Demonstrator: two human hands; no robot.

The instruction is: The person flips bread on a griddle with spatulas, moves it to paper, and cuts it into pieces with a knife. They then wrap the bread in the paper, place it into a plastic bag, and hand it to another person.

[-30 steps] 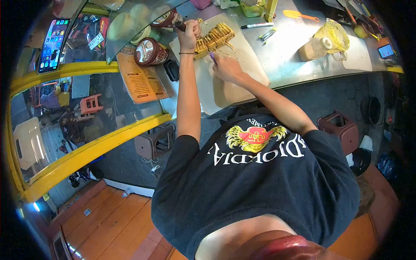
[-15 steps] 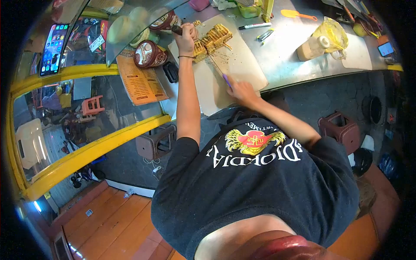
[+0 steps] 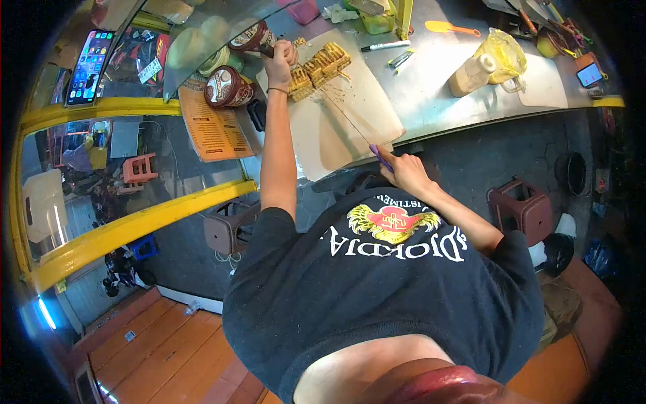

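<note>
The right hand (image 3: 406, 170) is drawing the long knife (image 3: 350, 121) back off the board (image 3: 350, 101) toward six o'clock, fist closed on its purple handle. The left hand (image 3: 279, 57) is gripping a dark handle, steadying the waffles (image 3: 316, 67) at twelve o'clock; the cut looks finished.

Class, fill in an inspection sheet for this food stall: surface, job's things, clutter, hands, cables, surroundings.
Surface: steel counter with a pale board.
Job's things: waffle on the board; knife with purple handle.
Clutter: marker, bottle, jars, menu.
Hands: left hand on a dark handle beside the waffle; right hand grips the knife at the board's near edge.
Cables: nothing seen.
Surroundings: yellow rail, phone, stool.
</note>
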